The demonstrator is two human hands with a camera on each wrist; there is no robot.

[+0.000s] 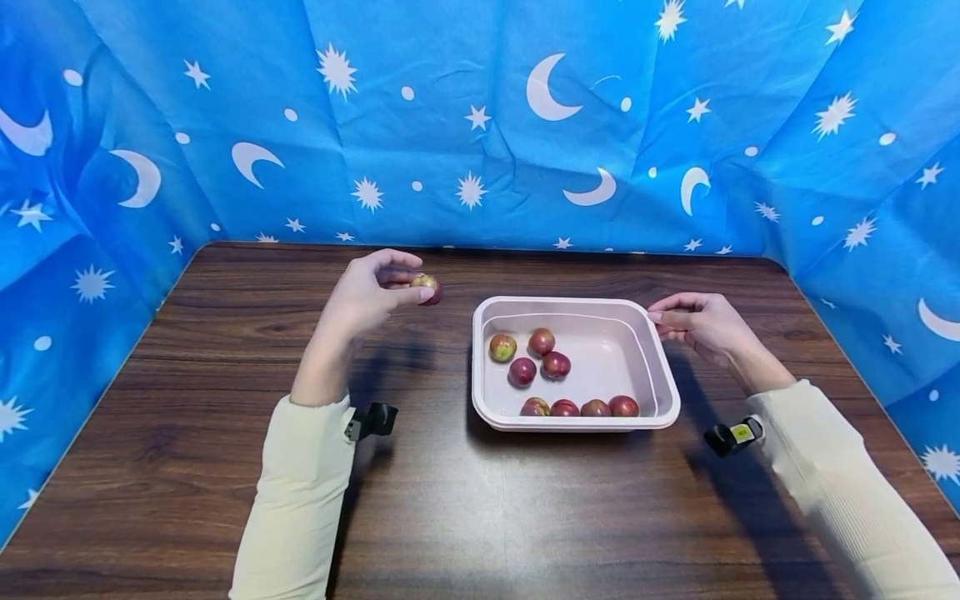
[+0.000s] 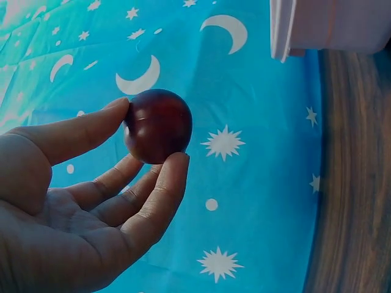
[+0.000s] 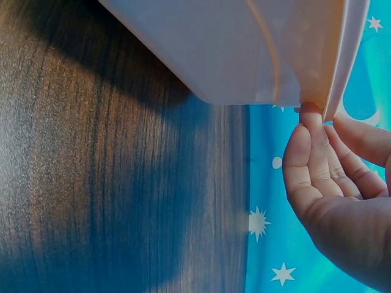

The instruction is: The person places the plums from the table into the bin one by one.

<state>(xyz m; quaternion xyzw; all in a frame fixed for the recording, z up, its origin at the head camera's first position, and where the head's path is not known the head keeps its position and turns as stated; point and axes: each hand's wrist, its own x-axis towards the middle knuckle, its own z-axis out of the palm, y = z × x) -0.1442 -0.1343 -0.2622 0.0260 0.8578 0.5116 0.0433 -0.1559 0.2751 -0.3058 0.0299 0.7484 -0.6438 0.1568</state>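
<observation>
Pinching a plum between thumb and fingertips, the left hand is raised above the table, with the fruit just left of the tray and apart from it, level with the tray's far rim. Head view: the right hand is at the tray's far right corner, fingers curled on the rim there, thumb on top. Tray sits on the table between both hands; eight more plums lie inside, four loose near the middle, four in a row against the near wall, all well apart from the held one. Blue moon-and-star cloth stands behind and at both sides. Cream sleeves cover both forearms, and a small black clip is at each wrist. Left wrist view: thumb on one side of the plum, index fingertip on the other, remaining fingers loosely bent beneath it and not clearly touching; fruit is dark red, glossy, whole. A tray corner shows beyond the grip, apart from the plum. Right wrist view: fingertips press under the tray lip, thumb on the opposite face, so the rim is pinched; tray underside fills the top, its shadow on the wood below. Whether the tray is lifted, cannot tell.
</observation>
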